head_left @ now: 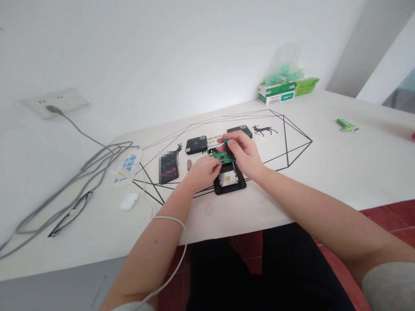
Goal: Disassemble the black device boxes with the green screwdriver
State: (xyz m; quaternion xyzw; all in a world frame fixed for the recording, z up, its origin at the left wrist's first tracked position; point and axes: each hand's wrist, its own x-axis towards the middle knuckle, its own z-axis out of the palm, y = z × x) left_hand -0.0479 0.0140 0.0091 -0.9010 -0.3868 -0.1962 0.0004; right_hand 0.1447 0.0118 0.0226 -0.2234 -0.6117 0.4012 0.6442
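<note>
My left hand (203, 169) and my right hand (244, 153) meet over an opened black device case (229, 185) on the white table (324, 172). Both pinch a small green circuit board (223, 157), held just above the case. My right fingers curl over the board's top edge and also cover a small dark part. Inside the case a square metal plate shows.
Two black square devices (196, 144) (240, 129) lie behind my hands. A phone (169, 169) and a small dark stick (189, 164) sit to the left, then a power strip (127, 167), grey cables, an earbud case (129, 201) and glasses (70, 213). Green boxes (279, 91) stand at the back.
</note>
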